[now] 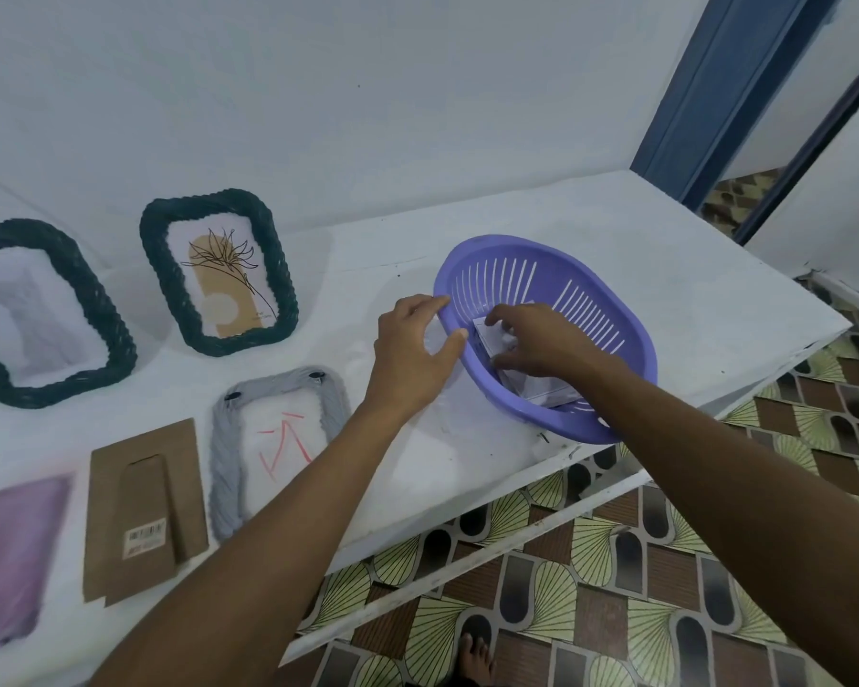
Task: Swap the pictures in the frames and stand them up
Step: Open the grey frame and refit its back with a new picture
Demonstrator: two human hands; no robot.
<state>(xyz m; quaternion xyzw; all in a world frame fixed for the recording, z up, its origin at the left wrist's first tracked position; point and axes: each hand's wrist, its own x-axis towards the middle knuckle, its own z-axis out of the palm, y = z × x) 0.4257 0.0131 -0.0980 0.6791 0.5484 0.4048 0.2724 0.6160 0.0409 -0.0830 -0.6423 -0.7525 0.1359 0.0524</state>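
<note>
Two dark green woven frames stand against the wall: one point(219, 270) holds a flower drawing, the other point(45, 314) a pale picture. A grey woven frame point(274, 438) lies face down, its back open over a sheet with red lines. Its brown backing board point(142, 508) lies to the left. My left hand point(410, 347) grips the rim of a purple basket point(566, 300). Inside the basket, my right hand point(536, 339) pinches a stack of white pictures point(541, 384).
A purple-tinted sheet point(11, 557) lies at the far left of the white shelf point(665, 270). The shelf's front edge runs diagonally, with patterned floor tiles point(616, 587) below. A blue door frame point(715, 91) stands at the right.
</note>
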